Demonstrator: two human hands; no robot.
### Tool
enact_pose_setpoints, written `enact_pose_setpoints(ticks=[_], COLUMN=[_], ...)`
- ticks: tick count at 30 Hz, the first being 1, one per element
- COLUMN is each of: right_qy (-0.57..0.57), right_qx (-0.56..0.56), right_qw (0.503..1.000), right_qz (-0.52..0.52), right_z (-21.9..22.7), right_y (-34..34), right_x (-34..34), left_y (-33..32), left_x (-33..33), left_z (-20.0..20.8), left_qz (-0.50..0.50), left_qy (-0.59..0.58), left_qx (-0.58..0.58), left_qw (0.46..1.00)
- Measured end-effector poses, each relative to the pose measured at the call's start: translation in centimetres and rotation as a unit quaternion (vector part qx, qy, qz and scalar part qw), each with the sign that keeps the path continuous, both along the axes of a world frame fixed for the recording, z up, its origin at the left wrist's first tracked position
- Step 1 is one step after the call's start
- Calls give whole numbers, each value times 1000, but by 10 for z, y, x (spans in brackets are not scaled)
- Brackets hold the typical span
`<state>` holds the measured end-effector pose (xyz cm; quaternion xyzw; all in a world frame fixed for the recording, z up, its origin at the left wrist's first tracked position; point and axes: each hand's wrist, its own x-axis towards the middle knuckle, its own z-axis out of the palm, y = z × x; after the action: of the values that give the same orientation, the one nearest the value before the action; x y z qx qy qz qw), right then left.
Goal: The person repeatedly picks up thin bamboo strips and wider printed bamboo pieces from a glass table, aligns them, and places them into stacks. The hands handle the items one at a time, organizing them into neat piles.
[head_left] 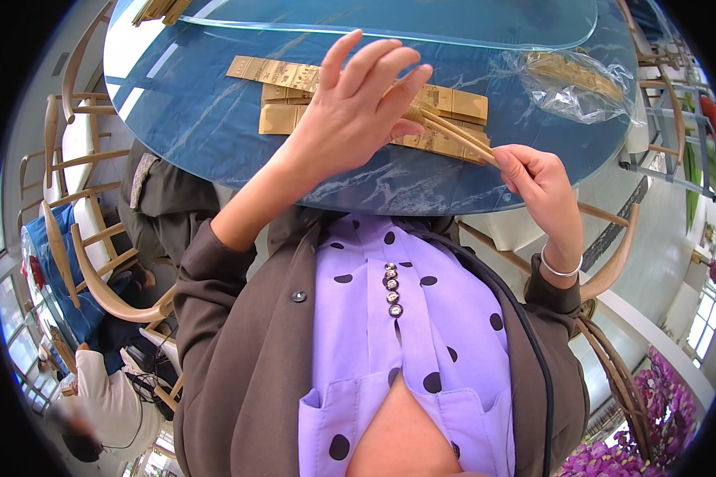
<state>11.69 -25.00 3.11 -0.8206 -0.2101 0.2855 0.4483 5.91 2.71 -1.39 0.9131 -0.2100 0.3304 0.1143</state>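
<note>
Round blue marbled table. Gold paper sleeves lie overlapped between its middle and near edge; dark printed marks on them, too small to read. Left hand above these, fingers fanned apart; thumb contact with a sleeve: cannot tell. Right hand, by the near right edge, pinches the ends of thin wooden sticks slanting across the sleeves. Clear plastic bag near the right edge, gold packets within.
</note>
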Motion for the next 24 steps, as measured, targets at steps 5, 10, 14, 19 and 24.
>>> enact_pose_setpoints(ticks=[5, 10, 14, 19, 24], right_qy=[28, 10, 18, -50, -115], right_qx=[4, 21, 14, 5, 42], right_qw=[1000, 1000, 999, 998, 992], right_qz=[7, 17, 34, 32, -31], right_z=[-9, -17, -10, -13, -10], right_y=[5, 10, 29, 47, 68], right_x=[-8, -15, -27, -48, -61], left_y=[-17, -36, -39, -39, -29], left_x=[-54, -80, -69, -61, -43], left_z=[-4, 9, -10, 1, 24], left_qz=[10, 39, 9, 24, -31], left_qy=[93, 357, 254, 170, 138], left_qx=[-504, -802, -822, -795, -818], left_qw=[859, 476, 509, 581, 558])
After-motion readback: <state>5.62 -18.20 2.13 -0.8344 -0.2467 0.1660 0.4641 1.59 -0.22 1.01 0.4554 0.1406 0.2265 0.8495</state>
